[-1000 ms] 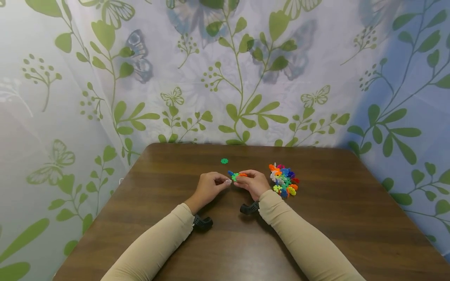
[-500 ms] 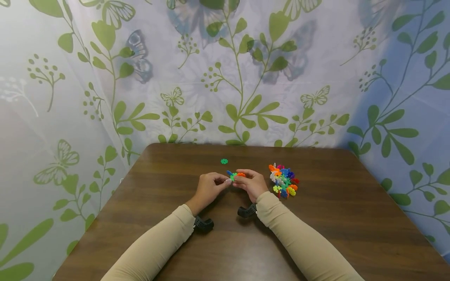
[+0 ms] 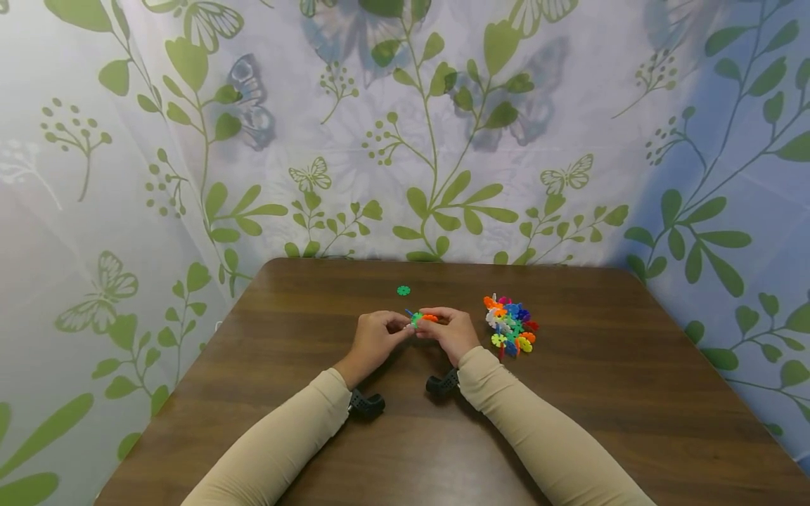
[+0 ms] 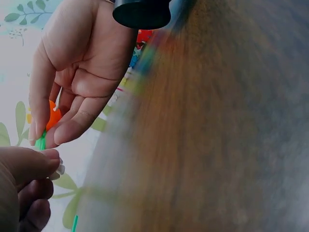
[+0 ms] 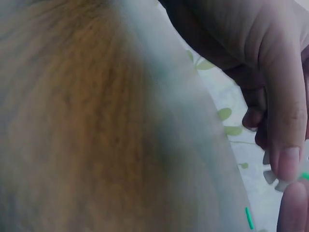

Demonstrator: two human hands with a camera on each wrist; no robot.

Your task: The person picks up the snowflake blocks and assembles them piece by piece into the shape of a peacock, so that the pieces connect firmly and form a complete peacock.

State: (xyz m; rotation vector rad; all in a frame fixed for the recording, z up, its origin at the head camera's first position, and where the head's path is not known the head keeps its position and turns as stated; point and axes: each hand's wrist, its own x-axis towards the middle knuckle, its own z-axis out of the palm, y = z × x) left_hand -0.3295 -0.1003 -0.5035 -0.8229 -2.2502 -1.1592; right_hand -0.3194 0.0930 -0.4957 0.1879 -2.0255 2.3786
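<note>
My left hand (image 3: 375, 341) pinches a white snowflake-shaped connector disc (image 4: 60, 168) between thumb and fingers; the fingers hide most of the disc. Close against it, my right hand (image 3: 454, 330) pinches a small joined cluster of discs. A green disc (image 3: 415, 320), an orange disc (image 3: 429, 318) and a blue disc (image 3: 408, 313) show in this cluster. The white disc's edge meets or almost meets the green disc edge-on; whether they are slotted together I cannot tell. In the right wrist view, the left thumb (image 5: 288, 162) presses on the white disc.
A heap of mixed coloured discs (image 3: 511, 327) lies on the brown wooden table (image 3: 405, 450), right of my right hand. One loose green disc (image 3: 403, 290) lies beyond the hands. A leaf-patterned curtain (image 3: 380, 176) hangs behind the table's far edge.
My right hand has moved slightly left with the cluster, closing the gap to the white disc. The cluster has turned a little. The left hand has stayed nearly still.
</note>
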